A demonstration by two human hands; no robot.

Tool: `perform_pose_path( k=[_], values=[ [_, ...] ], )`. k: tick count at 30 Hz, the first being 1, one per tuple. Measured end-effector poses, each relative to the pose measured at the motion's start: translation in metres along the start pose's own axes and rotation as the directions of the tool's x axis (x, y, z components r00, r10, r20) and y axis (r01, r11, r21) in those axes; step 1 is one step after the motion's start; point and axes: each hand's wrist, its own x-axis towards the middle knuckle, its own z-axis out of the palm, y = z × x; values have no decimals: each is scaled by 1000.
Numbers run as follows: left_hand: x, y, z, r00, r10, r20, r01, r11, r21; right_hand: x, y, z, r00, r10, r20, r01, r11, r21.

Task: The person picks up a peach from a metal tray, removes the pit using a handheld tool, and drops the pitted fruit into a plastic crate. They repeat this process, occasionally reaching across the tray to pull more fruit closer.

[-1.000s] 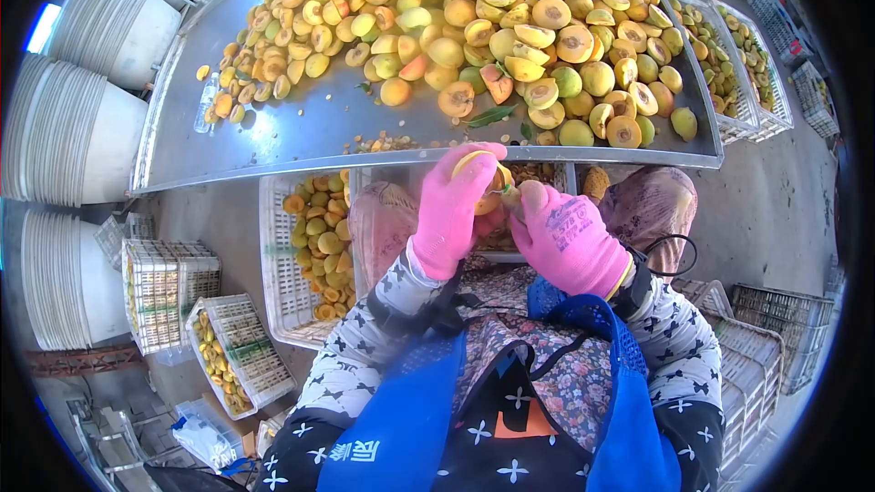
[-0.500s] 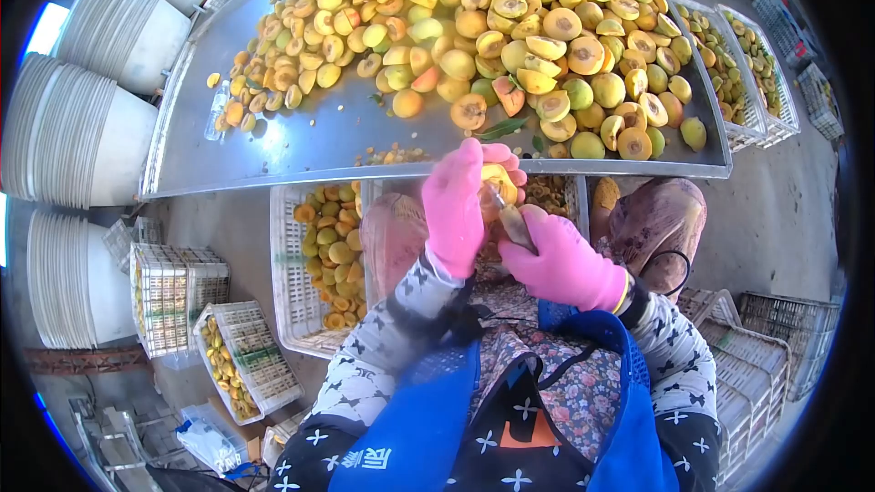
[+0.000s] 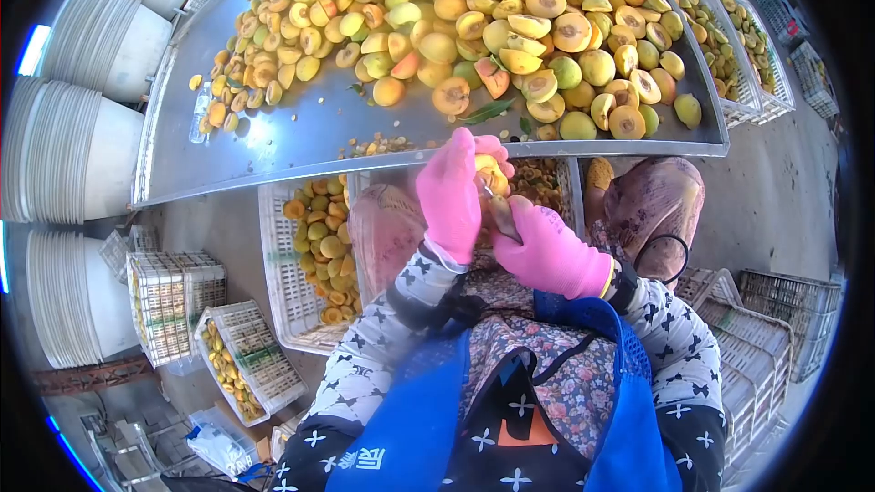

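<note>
Gripping a yellow fruit [image 3: 492, 175] just below the bench [image 3: 273, 141] edge, left hand [image 3: 448, 193] fingers [image 3: 490, 144] curled tight round it, right hand [image 3: 550, 253] pinching a small tool [image 3: 502, 216] against it.

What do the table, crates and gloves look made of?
Table: bare sheet metal, probably steel; grey, glare patches. Crates: white moulded plastic, lattice walls. Gloves on left hand, holding a fruit, and right hand, gripping a small tool: pink fabric, maybe coated; weave too small to tell.
</note>
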Motion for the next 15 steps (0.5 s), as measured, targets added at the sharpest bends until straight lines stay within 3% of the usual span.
perform_pose_path(
  k=[2, 5, 7, 10, 11, 14, 15],
  values=[
    [-3, -2, 5, 991, 130, -25, -129, 991, 37, 1, -3, 1, 999, 36, 3, -36, 999, 16],
    [-2, -6, 8, 976, 196, -91, -192, 980, 51, 2, -11, 10, 996, 64, -56, -65, 998, -20],
    [4, -7, 2, 992, 106, -74, -102, 993, 63, 6, -3, 16, 990, 139, -33, -143, 981, -129],
    [8, -10, -10, 1000, -11, -27, 13, 998, 62, 4, 11, 25, 999, 30, -30, -33, 997, -76],
    [6, -5, -10, 999, -33, -22, 34, 996, 77, 2, 8, 23, 996, 92, -1, -92, 995, -28],
    [2, 1, -10, 999, -35, -28, 37, 996, 75, 6, -4, 18, 1000, 0, -26, 4, 988, 152],
    [2, 2, -10, 999, -23, -27, 25, 997, 69, 7, -5, 17, 986, 142, 88, -160, 956, 245]
  ],
)
